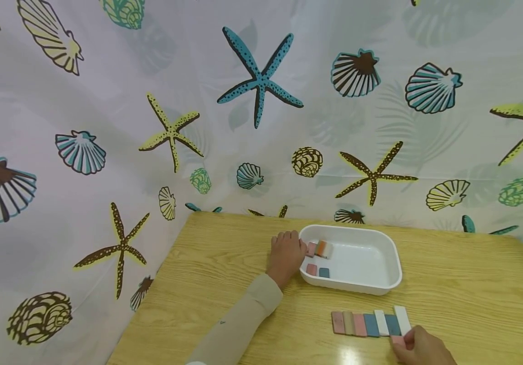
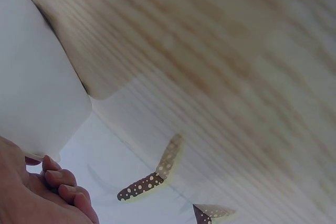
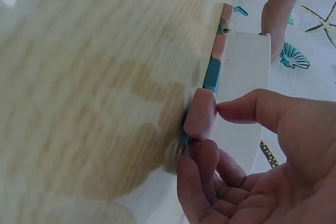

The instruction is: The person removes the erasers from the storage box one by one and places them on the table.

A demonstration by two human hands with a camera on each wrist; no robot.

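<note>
Right hand [image 1: 425,349] pinches pink block [image 3: 200,112] between thumb and fingers, at near-right end of row of blocks [image 1: 371,325]. Block likely light, stiff, smooth, may slip; best held by opposite edges. Left hand [image 1: 286,255] grips left rim of white tray [image 1: 348,287], far of row.

I count one tray [image 1: 348,287], seven blocks [image 1: 371,325] in front of it, one pink block [image 1: 397,340] in my right grip [image 1: 427,348]; inside the tray, four or five small blocks [image 1: 324,272], unclear which.
</note>
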